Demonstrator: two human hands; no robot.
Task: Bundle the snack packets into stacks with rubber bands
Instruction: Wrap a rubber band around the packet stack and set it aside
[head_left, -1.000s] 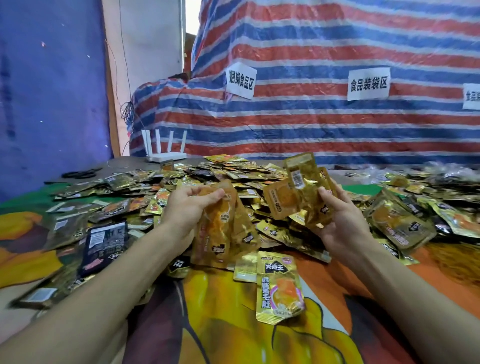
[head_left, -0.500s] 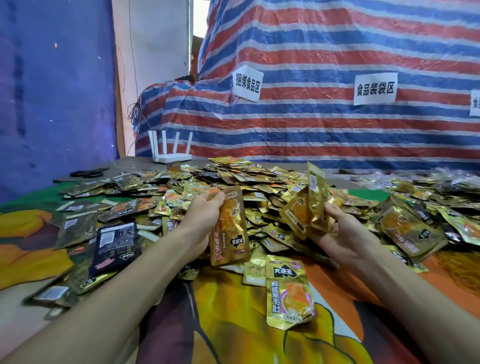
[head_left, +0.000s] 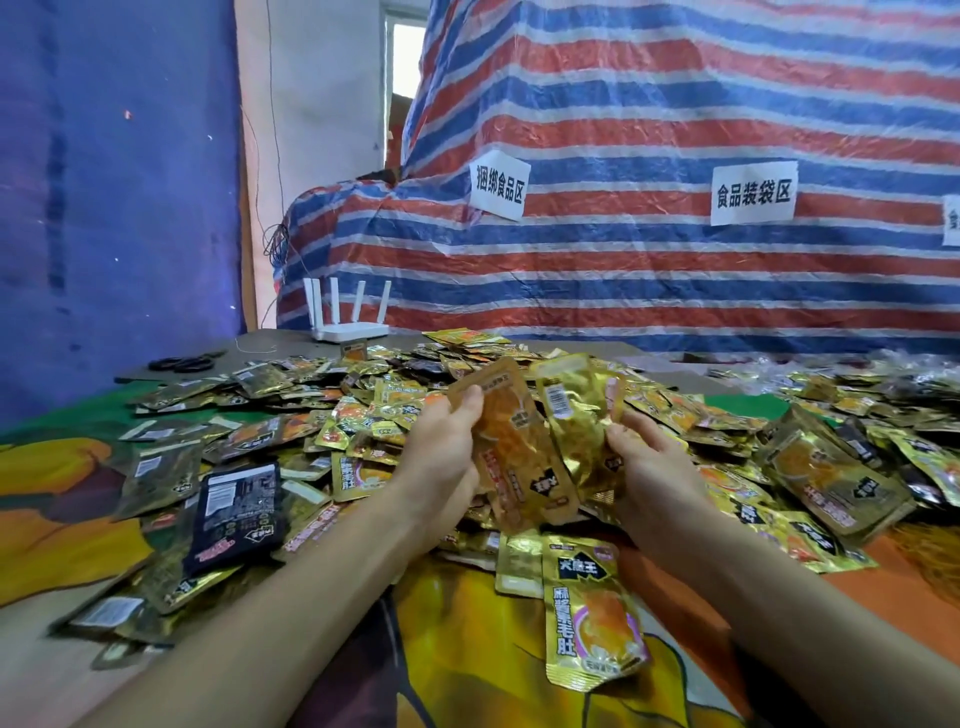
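A wide heap of gold snack packets (head_left: 363, 415) covers the table. My left hand (head_left: 441, 457) grips a gold-and-orange packet (head_left: 514, 447), thumb on its top edge. My right hand (head_left: 649, 457) holds a few gold packets (head_left: 576, 415), one showing its barcode side. The two handfuls touch above the heap's near edge. A single gold packet (head_left: 592, 618) lies face up on the cloth just in front of my hands. A mass of yellow rubber bands (head_left: 935, 551) shows at the right edge.
A colourful printed cloth (head_left: 467, 665) covers the table. A dark packet (head_left: 239, 509) lies back side up at the left. A white router (head_left: 348, 322) stands at the back, black scissors (head_left: 182, 362) to its left. A striped tarp with paper signs (head_left: 623, 156) rises behind.
My two hands have come together, so the left packet now meets the right hand's packets. Earlier they were held apart. The camera has tilted slightly, shifting the scene down.
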